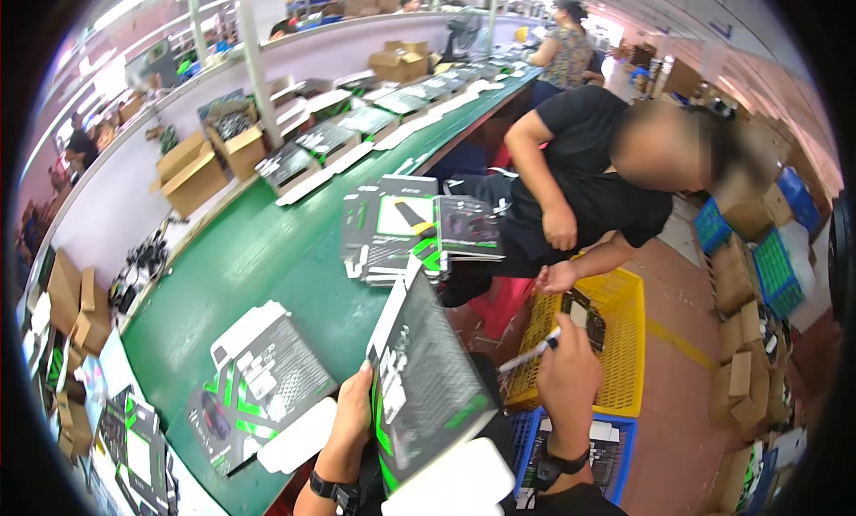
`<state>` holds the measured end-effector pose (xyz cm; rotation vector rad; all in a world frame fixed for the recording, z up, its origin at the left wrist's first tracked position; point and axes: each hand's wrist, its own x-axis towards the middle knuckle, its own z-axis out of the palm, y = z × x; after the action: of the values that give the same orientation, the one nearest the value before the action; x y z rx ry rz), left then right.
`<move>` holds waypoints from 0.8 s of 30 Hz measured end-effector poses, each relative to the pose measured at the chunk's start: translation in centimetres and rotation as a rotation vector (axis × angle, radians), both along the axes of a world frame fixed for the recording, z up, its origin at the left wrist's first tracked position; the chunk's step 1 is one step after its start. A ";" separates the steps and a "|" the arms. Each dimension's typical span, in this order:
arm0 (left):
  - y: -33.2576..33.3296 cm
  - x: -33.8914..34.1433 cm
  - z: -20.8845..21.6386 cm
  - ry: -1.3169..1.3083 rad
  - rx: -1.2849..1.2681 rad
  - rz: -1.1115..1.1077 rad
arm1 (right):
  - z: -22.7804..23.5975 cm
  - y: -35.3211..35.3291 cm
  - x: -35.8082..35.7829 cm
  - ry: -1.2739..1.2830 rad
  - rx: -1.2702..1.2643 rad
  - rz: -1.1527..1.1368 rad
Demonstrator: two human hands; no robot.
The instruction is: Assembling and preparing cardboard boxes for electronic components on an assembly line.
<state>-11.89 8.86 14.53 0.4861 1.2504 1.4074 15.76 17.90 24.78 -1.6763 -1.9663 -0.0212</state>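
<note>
A black-and-green printed cardboard box (432, 382) stands tilted in front of me, its white flap (455, 480) folded out at the lower end. My left hand (354, 404) grips its left edge. Over the blue basket, apart from the box, my right hand (571, 373) is closed around a slim whitish tool (530, 351) with a dark part near the fingers; its exact kind is unclear. Another opened flat box (276, 369) of the same print lies on the green table (223, 275) to the left. Beyond my box is a pile of flattened boxes (374, 239) with a yellow-and-black tool (415, 220) on top.
A co-worker in black (606, 168) leans in at the right, hands over a yellow basket (624, 355). Nearer me sits a blue basket (620, 467) holding printed boxes. Rows of boxes (330, 140) line the table's far side. Brown cartons (192, 173) stand along the wall.
</note>
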 end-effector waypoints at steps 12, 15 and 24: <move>-1.2 4.3 6.0 1.301 0.198 -0.110 | 2.6 -1.7 3.8 0.492 -0.021 0.277; -0.3 4.6 5.1 1.440 0.153 -0.130 | 2.7 0.5 3.8 0.437 -0.254 0.613; -1.2 3.2 9.4 1.721 0.389 -0.083 | 3.6 1.4 8.2 0.166 0.057 0.533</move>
<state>-8.71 7.63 23.88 2.2689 2.1254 0.9579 23.96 19.34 28.35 -1.0381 -2.1928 0.2480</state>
